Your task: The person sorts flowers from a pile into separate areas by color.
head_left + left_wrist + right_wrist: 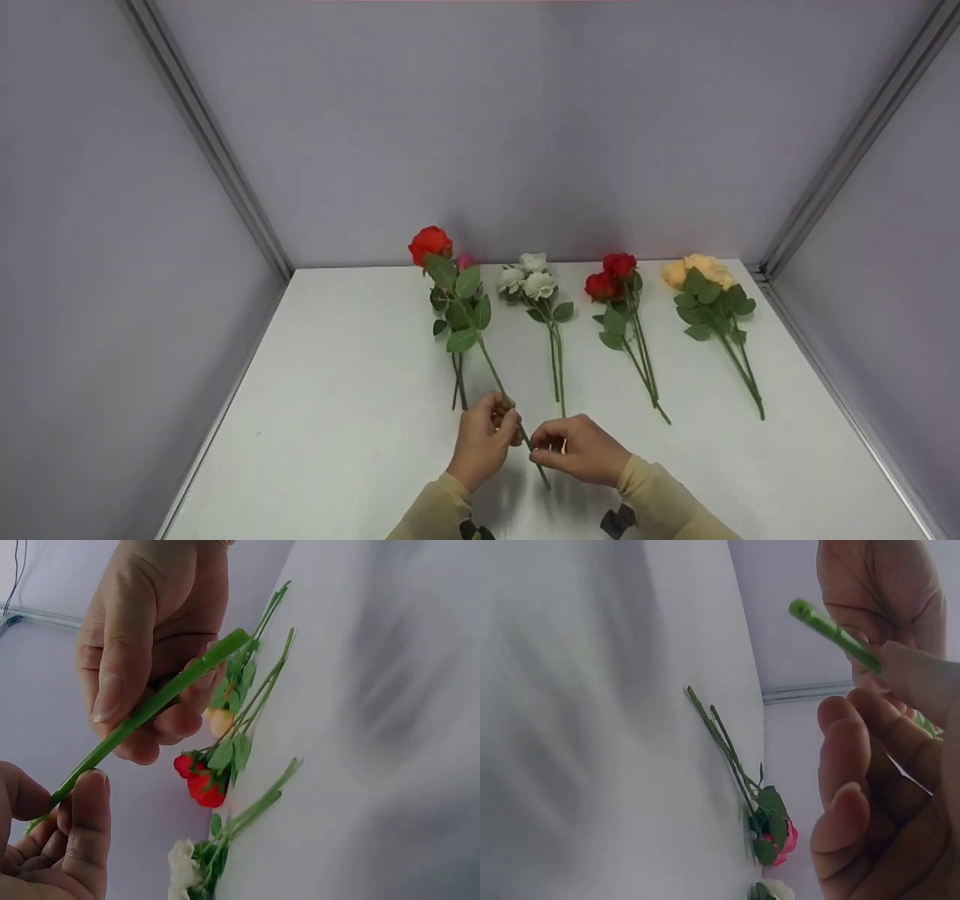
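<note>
A single orange-red rose (430, 246) with green leaves is held up at a slant over the white table (337, 420). My left hand (484, 439) pinches its stem partway down, between thumb and fingers. Lower on the same stem, my right hand (581, 448) grips it with thumb and forefinger, the other fingers curled in. The cut end of the green stem (161, 699) sticks out past the right hand, as both wrist views show. Behind the raised rose lie pink roses (465, 262), partly covered by its leaves in the head view.
White roses (538, 283) lie right of the pink ones, then dark red roses (619, 267), then peach-yellow roses (705, 268) farthest right. Their blooms point to the back wall (495, 135), stems toward me. Side panels (97, 262) enclose the table.
</note>
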Available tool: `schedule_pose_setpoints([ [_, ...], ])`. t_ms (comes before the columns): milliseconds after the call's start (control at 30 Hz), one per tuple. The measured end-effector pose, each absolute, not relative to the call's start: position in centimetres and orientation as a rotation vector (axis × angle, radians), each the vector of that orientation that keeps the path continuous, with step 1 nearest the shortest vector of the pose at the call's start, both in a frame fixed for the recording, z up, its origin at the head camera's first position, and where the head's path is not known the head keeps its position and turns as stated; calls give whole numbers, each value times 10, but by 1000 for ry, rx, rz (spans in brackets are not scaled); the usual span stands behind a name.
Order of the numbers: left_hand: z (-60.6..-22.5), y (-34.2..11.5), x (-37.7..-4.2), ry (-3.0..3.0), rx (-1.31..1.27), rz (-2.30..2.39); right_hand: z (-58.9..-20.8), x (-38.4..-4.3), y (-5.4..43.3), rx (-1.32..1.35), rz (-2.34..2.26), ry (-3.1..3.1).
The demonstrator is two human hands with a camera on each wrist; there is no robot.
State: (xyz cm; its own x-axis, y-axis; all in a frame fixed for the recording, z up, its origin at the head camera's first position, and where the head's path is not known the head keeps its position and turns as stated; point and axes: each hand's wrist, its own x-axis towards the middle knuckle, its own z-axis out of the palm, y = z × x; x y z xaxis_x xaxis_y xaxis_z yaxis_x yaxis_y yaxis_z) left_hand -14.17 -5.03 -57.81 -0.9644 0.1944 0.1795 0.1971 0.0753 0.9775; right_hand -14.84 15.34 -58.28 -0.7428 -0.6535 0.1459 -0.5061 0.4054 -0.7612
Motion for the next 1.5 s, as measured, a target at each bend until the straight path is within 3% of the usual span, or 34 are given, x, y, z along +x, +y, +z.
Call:
schedule_pose_setpoints([
  [433, -576, -37, -144, -2296, -478, -2075, -579, -140, 159, -923, -1470, 2419],
  [667, -582, -64, -150, -2395, -458, -1865, -555, -141, 170, -835, -1594, 2648],
  [1167, -626, -134, -190, -2761, -37, -977, -579, -189, 281, -77, -1420, 3194],
  [1500, -646, -130, -213, -2927, 161, -1085, -607, -204, 306, 208, -1200, 3191],
])
